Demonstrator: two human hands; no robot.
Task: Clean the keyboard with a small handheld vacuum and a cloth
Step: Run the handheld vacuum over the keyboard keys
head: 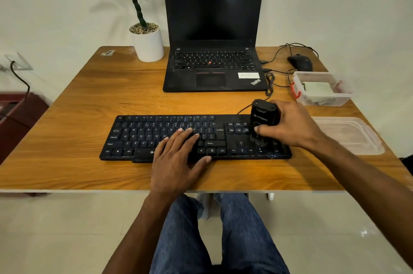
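A black keyboard (143,137) lies across the front of the wooden table (85,99). My left hand (176,159) rests flat on its middle keys with straight, spread fingers. My right hand (290,126) grips a small black handheld vacuum (263,117), which stands upright with its nozzle down on the number pad at the keyboard's right end. A pale folded cloth (317,88) lies inside a clear plastic box (300,81) at the right.
An open black laptop (212,28) stands behind the keyboard, with a potted plant (147,43) to its left. A black mouse (300,62) and cables lie at the back right. A clear lid (348,135) lies right of the keyboard.
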